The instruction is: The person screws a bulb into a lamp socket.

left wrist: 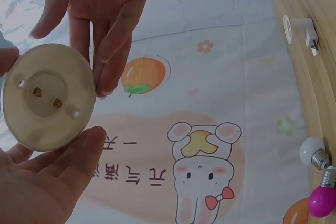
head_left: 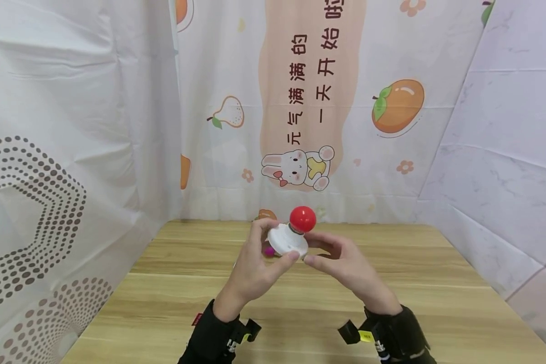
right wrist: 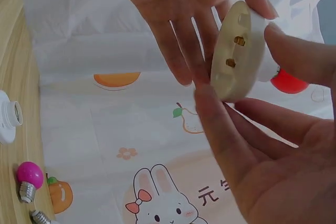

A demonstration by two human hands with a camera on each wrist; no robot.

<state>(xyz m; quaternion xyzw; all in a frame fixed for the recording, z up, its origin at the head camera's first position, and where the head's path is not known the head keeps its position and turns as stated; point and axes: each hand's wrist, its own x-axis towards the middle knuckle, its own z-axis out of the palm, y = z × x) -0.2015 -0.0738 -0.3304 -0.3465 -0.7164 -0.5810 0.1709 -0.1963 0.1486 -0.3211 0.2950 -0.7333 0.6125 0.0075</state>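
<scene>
A white round lamp holder (head_left: pixel 287 240) with a red bulb (head_left: pixel 303 219) in its socket is held up above the table between both hands. My left hand (head_left: pixel 254 268) grips the disc-shaped base by its rim, thumb on the near side. On the other side of the base, my right hand (head_left: pixel 352 264) pinches the rim with thumb and fingertips. The underside of the lamp holder (left wrist: pixel 48 121), with two brass contacts, faces the left wrist camera. Seen edge-on in the right wrist view, the lamp holder (right wrist: pixel 239 51) partly hides the red bulb (right wrist: pixel 290 81).
On the wooden table (head_left: pixel 186 283) lie a pink bulb (left wrist: pixel 321 201) and a white bulb (left wrist: pixel 313 150). A second white lamp holder (right wrist: pixel 8 116) stands apart from them. Printed curtains (head_left: pixel 236 60) hang behind and beside the table.
</scene>
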